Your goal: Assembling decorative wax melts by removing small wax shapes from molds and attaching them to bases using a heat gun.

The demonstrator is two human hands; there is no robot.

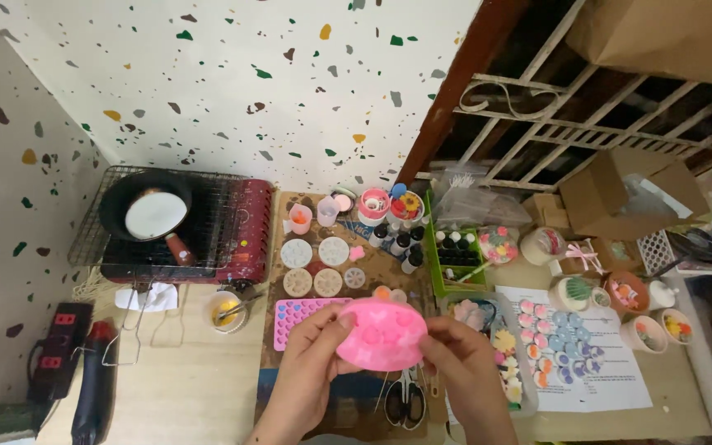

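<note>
Both hands are up over the middle of the table, grasping a round pink silicone mould (381, 333) between them: the left hand (313, 363) pinches its left edge with thumb on top and fingers beneath, and the right hand (465, 367) grips the right edge the same way, so the mould hangs in the air above the brown mat (348, 395) and just in front of a flat pink tray mould with small hearts (294, 317). It looks, to my eye, like flexing the mould to loosen what sits in it, and doing that well means keeping the thumbs near the rim, bending the soft wall back a little at a time, and working around the edge rather than folding it hard in one place. Holding it low over the mat would give anything that drops a soft landing. Scissors (406, 401) lie right beneath, and round cream-coloured moulds (313, 268) sit just beyond, so a steady grip matters. Off to the left a black pan (143, 208) rests on a red portable stove (245, 235), well apart from the hands.
</note>
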